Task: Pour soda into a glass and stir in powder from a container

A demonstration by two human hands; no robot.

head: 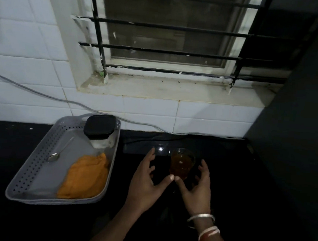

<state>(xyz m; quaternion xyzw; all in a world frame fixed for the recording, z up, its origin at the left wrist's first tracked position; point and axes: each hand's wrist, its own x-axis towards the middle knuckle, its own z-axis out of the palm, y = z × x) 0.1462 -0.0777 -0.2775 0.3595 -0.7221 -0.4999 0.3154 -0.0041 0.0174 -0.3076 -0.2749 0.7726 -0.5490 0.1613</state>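
Two open hands flank the glass (182, 162) of amber soda at centre counter: left hand (146, 183) and right hand (198, 189) spread wide, empty. Next, fetch the spoon (55, 156) and lidded container (100, 130) from the left tray (38, 168); steady the glass while stirring.

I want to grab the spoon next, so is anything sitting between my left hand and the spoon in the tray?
Only the tray's near side wall stands between the left hand and the spoon. The spoon lies bare on the tray floor, apart from the orange cloth and the black-lidded container.

Glass (182, 163) base behind thumbs
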